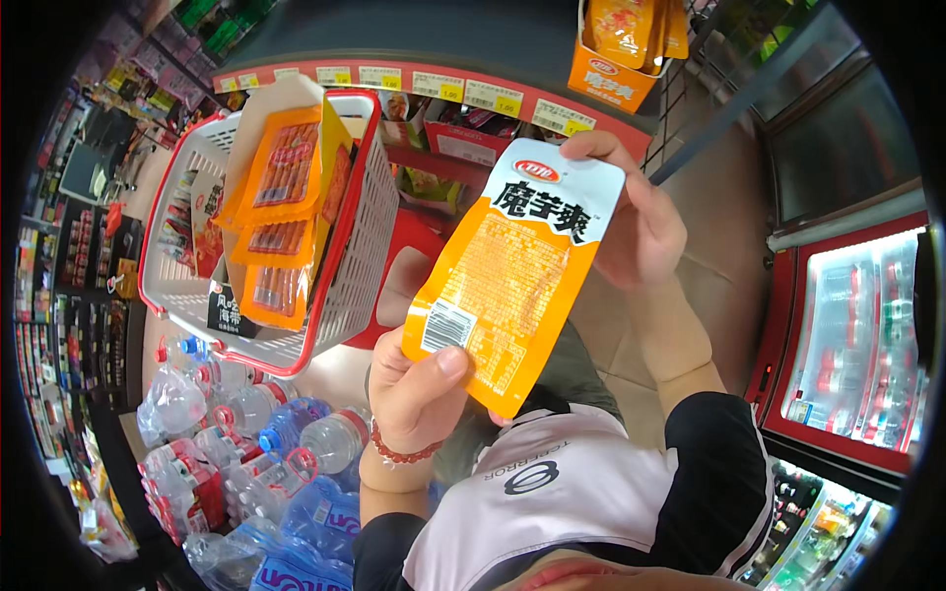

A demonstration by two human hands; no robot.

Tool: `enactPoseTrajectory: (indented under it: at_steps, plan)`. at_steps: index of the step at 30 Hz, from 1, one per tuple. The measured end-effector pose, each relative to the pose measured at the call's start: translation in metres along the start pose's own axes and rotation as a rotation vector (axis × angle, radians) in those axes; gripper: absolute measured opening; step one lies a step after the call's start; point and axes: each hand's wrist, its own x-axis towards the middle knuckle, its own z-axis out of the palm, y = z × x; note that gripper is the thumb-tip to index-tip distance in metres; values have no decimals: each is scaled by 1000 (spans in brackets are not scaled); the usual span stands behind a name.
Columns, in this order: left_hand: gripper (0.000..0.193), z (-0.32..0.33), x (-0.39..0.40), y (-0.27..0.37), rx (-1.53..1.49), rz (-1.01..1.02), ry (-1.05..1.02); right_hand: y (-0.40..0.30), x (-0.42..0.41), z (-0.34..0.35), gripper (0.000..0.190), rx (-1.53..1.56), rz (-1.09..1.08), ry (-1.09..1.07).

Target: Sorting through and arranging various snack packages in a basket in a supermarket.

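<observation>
An orange-and-white foil snack pouch is stretched between my two hands, its printed side with a barcode facing up at me. My left hand, a red beaded bracelet at the wrist, pinches the lower left corner with the thumb on top. At the upper right corner, my right hand grips the white end; some of its fingers are hidden behind the pouch. To the left stands a white plastic shopping basket with a red rim. Inside it, an open carton holds several orange snack packets.
Beyond the pouch runs a store shelf with a red price-tag rail. On its right end sits an orange display box of pouches. Bottled drinks crowd the floor at left. A red-framed glass-door drinks cooler stands at right.
</observation>
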Motion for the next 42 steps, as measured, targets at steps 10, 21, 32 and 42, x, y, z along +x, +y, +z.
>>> enactPoseTrajectory:
  at_steps: [10, 21, 32, 42]
  plan:
    - [52, -15, 27, -27, -509, -210, -137, -31, -4, -13, 26, -781, -353, -156]
    - [24, -57, 46, -77, -331, -325, -49, -96, 47, 59, 19, -2233, -658, 704]
    - [20, -66, 47, -89, -223, -321, 23, -127, 92, 31, 14, -2379, -612, 744]
    - [21, -82, 38, -107, -233, -348, 46, -140, 139, 28, 39, -2549, 127, 725]
